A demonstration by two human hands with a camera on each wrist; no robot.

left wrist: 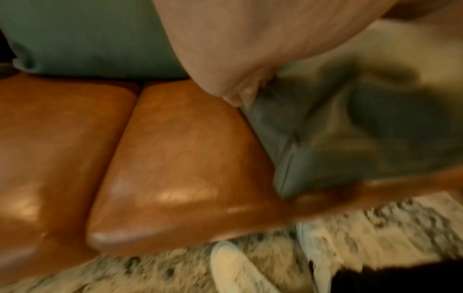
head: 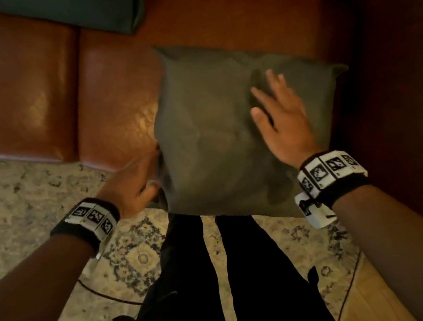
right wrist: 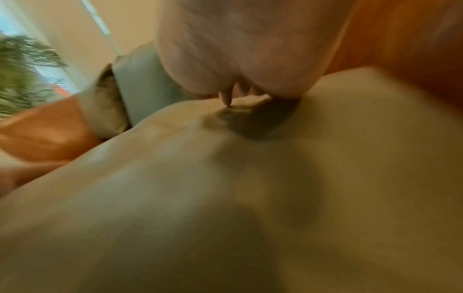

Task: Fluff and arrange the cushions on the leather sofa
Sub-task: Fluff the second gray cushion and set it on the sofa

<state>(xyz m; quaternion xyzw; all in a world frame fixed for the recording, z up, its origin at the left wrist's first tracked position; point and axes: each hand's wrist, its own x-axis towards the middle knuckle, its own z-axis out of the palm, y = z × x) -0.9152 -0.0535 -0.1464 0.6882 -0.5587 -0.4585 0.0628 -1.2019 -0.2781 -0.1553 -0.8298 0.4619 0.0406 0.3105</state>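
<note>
I am pressing my right hand, fingers spread flat, on the olive cushion lying at the leather sofa's front edge, while my left hand is gripping its nine o'clock edge. A teal cushion is sitting at eleven o'clock.

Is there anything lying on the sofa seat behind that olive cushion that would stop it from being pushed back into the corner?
Nothing visible does. The olive cushion is at the seat's front edge, and the leather seat behind it is bare. The dark green cushion stands farther left against the backrest, off that path. The right hand lies flat on the cushion; the left hand holds its edge.
</note>
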